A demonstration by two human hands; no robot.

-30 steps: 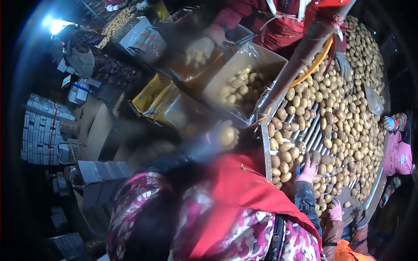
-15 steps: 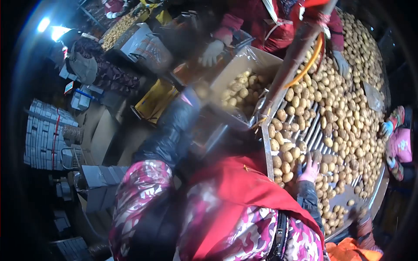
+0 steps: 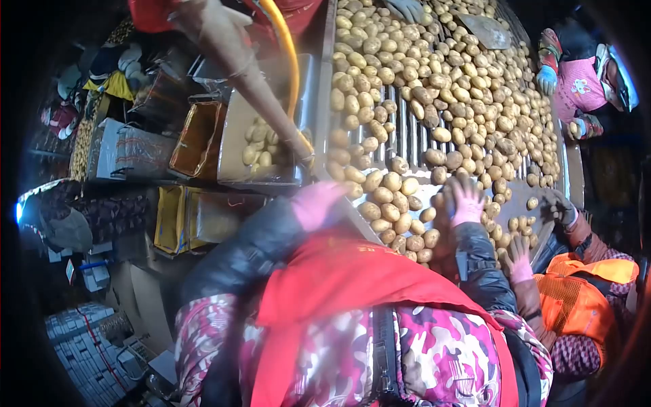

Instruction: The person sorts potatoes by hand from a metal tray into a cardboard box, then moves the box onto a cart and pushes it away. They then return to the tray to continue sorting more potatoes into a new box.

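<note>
Potatoes [image 3: 475,102] are spread over a slatted metal table with a raised metal edge. My right hand [image 3: 466,203], in a pink and dark glove, reaches onto the potatoes with its fingers spread, beside a darker potato at its left. Near the table's left edge is my left hand [image 3: 317,203], in a pink glove. It is smeared by motion, so its fingers cannot be made out. Just beyond it, a lined box [image 3: 234,146] holds some potatoes.
A brown pole [image 3: 244,74] with an orange hose slants over the box. Yellow crates [image 3: 173,220] stand at the left. A co-worker in an orange vest [image 3: 576,298] works close at my right; another in pink [image 3: 580,85] stands across the table. A metal plate [image 3: 485,32] lies on the potatoes.
My view has turned toward the table. My left hand has come back from beside the box to the table's edge. The co-worker in orange now shows more fully, both hands at the table.
</note>
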